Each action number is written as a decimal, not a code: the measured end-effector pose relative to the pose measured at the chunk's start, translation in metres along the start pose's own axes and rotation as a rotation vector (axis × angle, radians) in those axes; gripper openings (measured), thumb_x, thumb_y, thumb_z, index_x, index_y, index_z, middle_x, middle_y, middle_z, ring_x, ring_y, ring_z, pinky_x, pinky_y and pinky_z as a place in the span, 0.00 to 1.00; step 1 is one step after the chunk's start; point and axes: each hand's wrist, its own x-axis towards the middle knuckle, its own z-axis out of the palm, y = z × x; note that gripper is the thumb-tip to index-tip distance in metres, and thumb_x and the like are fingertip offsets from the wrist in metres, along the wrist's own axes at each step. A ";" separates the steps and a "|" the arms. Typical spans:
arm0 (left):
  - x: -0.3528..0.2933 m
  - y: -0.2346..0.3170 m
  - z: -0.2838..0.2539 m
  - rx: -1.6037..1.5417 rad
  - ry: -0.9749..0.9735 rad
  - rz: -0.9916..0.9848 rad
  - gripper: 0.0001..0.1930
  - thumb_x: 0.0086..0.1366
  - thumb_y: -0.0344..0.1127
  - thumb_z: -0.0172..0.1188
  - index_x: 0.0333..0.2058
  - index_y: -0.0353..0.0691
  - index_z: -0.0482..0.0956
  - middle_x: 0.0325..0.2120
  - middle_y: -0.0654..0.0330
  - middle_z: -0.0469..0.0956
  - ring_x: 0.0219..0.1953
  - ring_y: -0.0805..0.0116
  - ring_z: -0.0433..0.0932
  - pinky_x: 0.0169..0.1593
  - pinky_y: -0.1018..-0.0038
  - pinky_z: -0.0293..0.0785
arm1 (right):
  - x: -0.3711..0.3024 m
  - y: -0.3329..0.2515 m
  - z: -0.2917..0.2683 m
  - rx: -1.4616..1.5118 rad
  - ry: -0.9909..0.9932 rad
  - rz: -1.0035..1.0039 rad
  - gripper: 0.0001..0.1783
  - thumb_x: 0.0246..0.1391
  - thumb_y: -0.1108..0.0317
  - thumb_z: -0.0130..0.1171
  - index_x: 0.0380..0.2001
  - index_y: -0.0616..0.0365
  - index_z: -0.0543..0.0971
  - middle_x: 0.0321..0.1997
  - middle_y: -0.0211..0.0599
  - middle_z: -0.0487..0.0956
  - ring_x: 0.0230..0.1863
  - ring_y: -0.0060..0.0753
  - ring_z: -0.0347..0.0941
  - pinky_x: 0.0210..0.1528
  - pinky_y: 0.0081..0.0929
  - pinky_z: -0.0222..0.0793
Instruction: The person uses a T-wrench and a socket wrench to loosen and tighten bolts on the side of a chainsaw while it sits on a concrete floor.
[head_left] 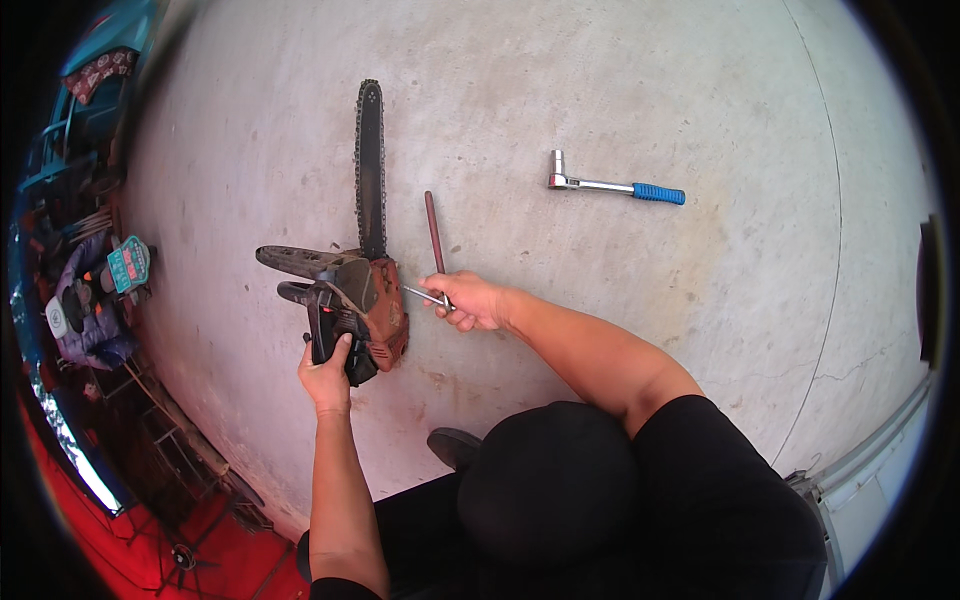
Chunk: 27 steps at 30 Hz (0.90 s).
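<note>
The chainsaw [360,290] lies on the concrete floor [620,100], bar pointing away from the person. The left hand [325,378] grips its rear handle; the right hand [468,300] pinches a thin metal tool [422,294], tip touching the saw's right side cover. That cover looks still mounted, so the work seems early. Right of the saw lie a rod [433,230] and, farther off, a blue-handled wrench [615,187], with bare floor around them. Clutter [95,290] crowds the saw's left.
</note>
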 end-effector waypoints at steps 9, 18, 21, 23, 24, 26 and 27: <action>0.022 0.021 -0.015 0.094 -0.041 -0.032 0.12 0.57 0.29 0.75 0.40 0.35 0.86 0.33 0.65 0.84 0.32 0.76 0.79 0.41 0.76 0.76 | -0.017 0.013 0.020 -1.304 0.544 -0.872 0.24 0.60 0.49 0.63 0.43 0.62 0.74 0.37 0.49 0.77 0.42 0.53 0.82 0.44 0.43 0.78; 0.052 0.053 -0.025 0.191 -0.100 -0.097 0.12 0.56 0.30 0.76 0.38 0.35 0.84 0.32 0.65 0.83 0.33 0.75 0.79 0.41 0.76 0.75 | -0.024 0.006 0.038 -1.722 0.449 -0.885 0.20 0.55 0.57 0.66 0.43 0.59 0.74 0.46 0.50 0.76 0.40 0.52 0.82 0.43 0.44 0.79; 0.053 0.062 -0.024 0.179 -0.120 -0.123 0.12 0.56 0.30 0.76 0.38 0.35 0.84 0.31 0.65 0.83 0.32 0.74 0.79 0.40 0.75 0.76 | -0.024 0.003 0.042 -1.738 0.498 -0.917 0.16 0.57 0.62 0.62 0.43 0.59 0.74 0.44 0.49 0.76 0.39 0.50 0.83 0.43 0.43 0.80; 0.055 0.065 -0.024 0.187 -0.132 -0.140 0.12 0.56 0.30 0.76 0.37 0.35 0.83 0.31 0.64 0.83 0.31 0.73 0.79 0.40 0.75 0.76 | -0.020 0.001 0.042 -1.853 0.501 -0.961 0.13 0.57 0.67 0.57 0.43 0.60 0.75 0.43 0.48 0.76 0.39 0.47 0.83 0.41 0.41 0.80; 0.056 0.065 -0.024 0.185 -0.131 -0.138 0.12 0.56 0.30 0.76 0.37 0.35 0.83 0.31 0.64 0.83 0.31 0.73 0.79 0.40 0.75 0.76 | -0.020 0.001 0.043 -1.855 0.501 -0.964 0.13 0.57 0.67 0.57 0.43 0.60 0.75 0.43 0.48 0.76 0.39 0.47 0.83 0.41 0.41 0.80; 0.057 0.064 -0.026 0.191 -0.136 -0.137 0.12 0.56 0.29 0.76 0.37 0.35 0.83 0.31 0.63 0.83 0.31 0.73 0.80 0.39 0.75 0.77 | -0.019 0.003 0.044 -1.935 0.550 -1.011 0.12 0.56 0.69 0.55 0.43 0.62 0.77 0.41 0.46 0.77 0.38 0.45 0.83 0.38 0.39 0.81; 0.058 0.065 -0.026 0.188 -0.134 -0.134 0.12 0.56 0.29 0.76 0.37 0.35 0.83 0.31 0.63 0.83 0.31 0.73 0.80 0.39 0.75 0.77 | -0.018 0.003 0.045 -1.939 0.551 -1.014 0.12 0.56 0.69 0.55 0.43 0.62 0.77 0.41 0.46 0.77 0.38 0.45 0.83 0.38 0.39 0.81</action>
